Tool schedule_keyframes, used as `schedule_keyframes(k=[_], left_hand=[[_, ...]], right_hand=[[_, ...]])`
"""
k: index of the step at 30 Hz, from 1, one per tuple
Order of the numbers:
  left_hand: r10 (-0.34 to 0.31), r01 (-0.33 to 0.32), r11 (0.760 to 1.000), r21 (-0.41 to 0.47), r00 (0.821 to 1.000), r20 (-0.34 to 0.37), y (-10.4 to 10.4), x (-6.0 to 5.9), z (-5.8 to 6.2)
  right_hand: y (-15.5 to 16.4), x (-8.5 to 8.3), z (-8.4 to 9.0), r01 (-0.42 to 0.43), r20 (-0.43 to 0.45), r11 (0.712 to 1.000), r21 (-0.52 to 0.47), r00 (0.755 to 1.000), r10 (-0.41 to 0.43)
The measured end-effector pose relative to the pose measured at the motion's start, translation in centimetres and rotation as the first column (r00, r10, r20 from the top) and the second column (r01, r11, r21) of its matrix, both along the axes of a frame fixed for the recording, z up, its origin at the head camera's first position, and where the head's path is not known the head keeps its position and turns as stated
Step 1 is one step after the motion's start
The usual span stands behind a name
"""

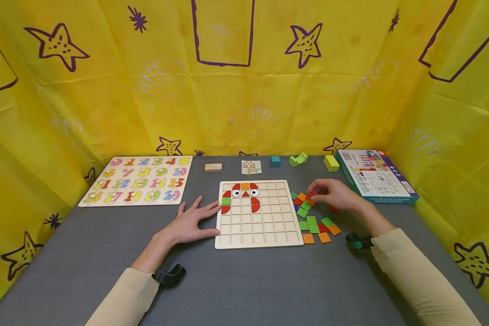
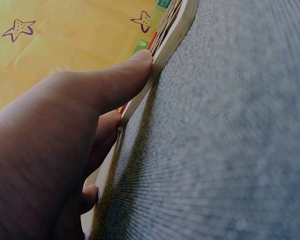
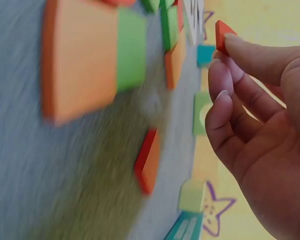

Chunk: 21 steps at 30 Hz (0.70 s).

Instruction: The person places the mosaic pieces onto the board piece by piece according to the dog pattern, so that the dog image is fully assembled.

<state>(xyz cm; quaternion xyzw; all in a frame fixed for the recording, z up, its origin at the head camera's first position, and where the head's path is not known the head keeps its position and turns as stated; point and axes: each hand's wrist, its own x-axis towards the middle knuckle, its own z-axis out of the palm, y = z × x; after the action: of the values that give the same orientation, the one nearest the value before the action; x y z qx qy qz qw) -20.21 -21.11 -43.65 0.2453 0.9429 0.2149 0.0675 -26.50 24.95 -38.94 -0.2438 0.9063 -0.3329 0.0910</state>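
Observation:
A wooden grid board (image 1: 265,226) lies mid-table with red, orange and green tiles and two eye tiles set in its top rows. My left hand (image 1: 191,222) rests flat on the grey table, fingers straight against the board's left edge (image 2: 165,47). My right hand (image 1: 334,194) hovers over the loose tile pile (image 1: 314,217) right of the board and pinches a small red tile (image 1: 311,195) between thumb and fingertips; in the right wrist view the red tile (image 3: 221,36) sits at my fingertips (image 3: 221,75). Another red tile (image 3: 149,161) lies on the table below.
A number puzzle board (image 1: 140,180) lies at the back left. A wooden block (image 1: 213,167), a pattern card (image 1: 251,167), a teal cube (image 1: 275,161), a green piece (image 1: 298,159) and a yellow-green block (image 1: 331,163) line the back. A game box (image 1: 375,175) sits right.

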Motion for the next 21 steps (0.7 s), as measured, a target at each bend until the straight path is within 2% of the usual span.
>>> schedule_keyframes(k=[7,14,18,21], left_hand=[[0.006,-0.006,1.000,-0.004,1.000,-0.001,0.0,0.0,0.0],[0.001,-0.001,1.000,-0.004,1.000,-0.005,0.0,-0.1,0.0],[0.002,-0.002,1.000,0.000,1.000,-0.002,0.0,0.0,0.0],[-0.003,0.003,1.000,0.000,1.000,0.001,-0.1,0.0,0.1]], right_hand=[[-3.6,-0.7,0.1,-0.024,0.010,0.998,-0.065,1.000,0.024],[-8.5,-1.3,0.1,-0.095,-0.002,0.988,-0.120,0.995,0.096],[-11.3,-1.5,0.2,-0.134,-0.018,0.982,-0.133,0.991,0.133],[-13.2,-1.5,0.3,-0.147,0.004,0.980,-0.132,0.989,0.149]])
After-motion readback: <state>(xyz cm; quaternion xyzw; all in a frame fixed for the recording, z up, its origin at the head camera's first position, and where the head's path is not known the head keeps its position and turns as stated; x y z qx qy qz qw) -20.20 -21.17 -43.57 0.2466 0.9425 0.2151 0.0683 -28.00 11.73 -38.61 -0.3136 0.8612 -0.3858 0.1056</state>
